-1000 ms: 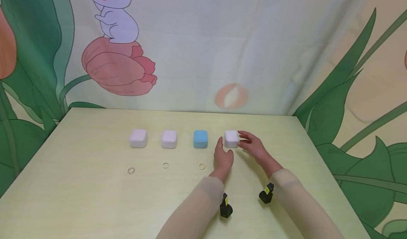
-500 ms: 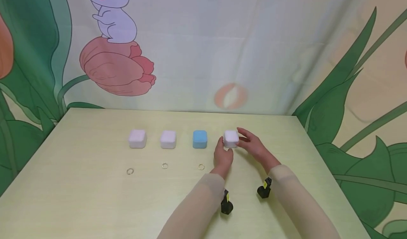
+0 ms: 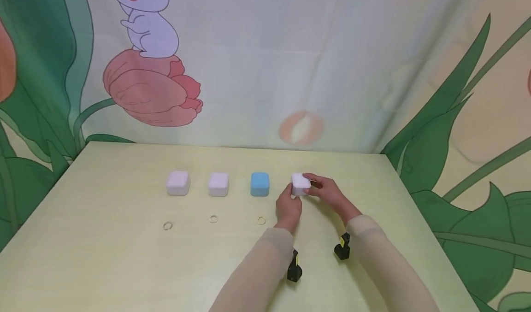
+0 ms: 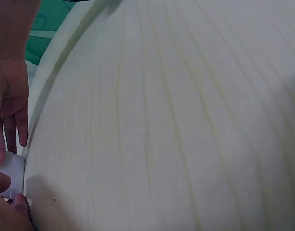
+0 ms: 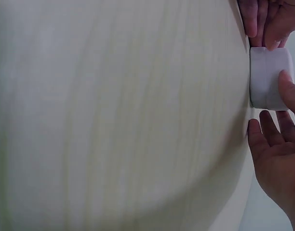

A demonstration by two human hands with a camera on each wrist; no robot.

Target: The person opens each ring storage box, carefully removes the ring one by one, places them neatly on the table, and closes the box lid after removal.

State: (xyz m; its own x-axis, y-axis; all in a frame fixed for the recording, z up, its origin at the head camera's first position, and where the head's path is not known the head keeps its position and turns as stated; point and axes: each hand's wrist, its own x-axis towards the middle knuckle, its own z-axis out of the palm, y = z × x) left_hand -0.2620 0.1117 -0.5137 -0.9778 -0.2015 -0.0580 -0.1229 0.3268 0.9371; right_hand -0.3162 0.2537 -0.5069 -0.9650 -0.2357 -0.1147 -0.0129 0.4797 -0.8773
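A small white jewelry box (image 3: 300,185) with rounded corners stands at the right end of a row on the table. My left hand (image 3: 288,209) holds its left side, the thumb at the near face. From the right, my right hand (image 3: 329,193) grips it with a finger on the top back corner and the thumb (image 5: 289,89) on the near face. A seam runs round the box in the right wrist view. Both hands also show around the box (image 4: 13,173) in the left wrist view. Its inside is hidden.
Left of it stand a blue box (image 3: 260,184) and two pale pink boxes, one in the middle (image 3: 218,184) and one farthest left (image 3: 178,183). Nearer lie a gold ring (image 3: 261,220) and two silver-looking rings, a middle one (image 3: 213,219) and a left one (image 3: 168,226). A printed curtain (image 3: 249,72) hangs behind.
My right fingers have come in from beside the white box onto its top and near face. My left fingers have drawn in against its left side. The other boxes and rings stay put.
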